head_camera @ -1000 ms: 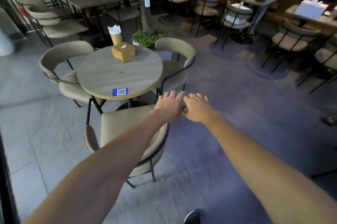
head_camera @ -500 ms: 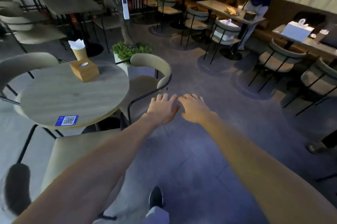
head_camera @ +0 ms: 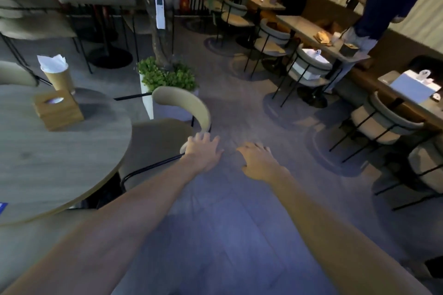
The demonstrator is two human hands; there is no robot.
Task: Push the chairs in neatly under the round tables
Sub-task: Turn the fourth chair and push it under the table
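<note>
A round wooden table (head_camera: 60,158) fills the left of the view. To its right stands a beige chair (head_camera: 182,105) with a curved backrest and thin black legs, its seat partly under the table edge. My left hand (head_camera: 203,150) lies with straight fingers at the near end of that backrest, touching or just above it. My right hand (head_camera: 259,160) hovers over the bare floor to the right of the chair, fingers relaxed, holding nothing. Another beige chair back (head_camera: 16,76) shows at the far left behind the table.
On the table stand a wooden tissue box (head_camera: 58,110) and a paper cup of napkins (head_camera: 57,74). A planter with a tree (head_camera: 165,76) stands behind the chair. At right are long tables with chairs (head_camera: 309,66) and a person (head_camera: 381,9).
The view has swung right and closer to the right-hand chair. My left hand has reached the end of its backrest, and my hands have spread apart.
</note>
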